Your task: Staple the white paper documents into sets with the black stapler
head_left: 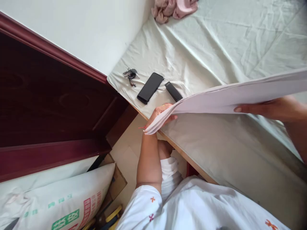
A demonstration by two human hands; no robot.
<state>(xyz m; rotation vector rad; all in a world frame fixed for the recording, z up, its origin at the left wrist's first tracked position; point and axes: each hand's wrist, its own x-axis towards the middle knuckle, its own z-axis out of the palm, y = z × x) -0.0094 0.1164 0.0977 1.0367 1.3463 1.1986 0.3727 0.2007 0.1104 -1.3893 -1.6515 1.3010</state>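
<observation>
Overhanging wrinkled cloth [206,48] near white wall [96,28]: sheets [208,100] clamped in grip of left hand [159,111] and right hand [281,108].

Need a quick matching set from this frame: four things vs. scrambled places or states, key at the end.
1. white sheets
2. keys
3. pink cloth
4. sack

A. bunched at the picture's top edge
B. printed in green and red
C. held in the left hand and right hand
D. left of the black phone in the picture

Pairs: 1-C, 2-D, 3-A, 4-B
</observation>
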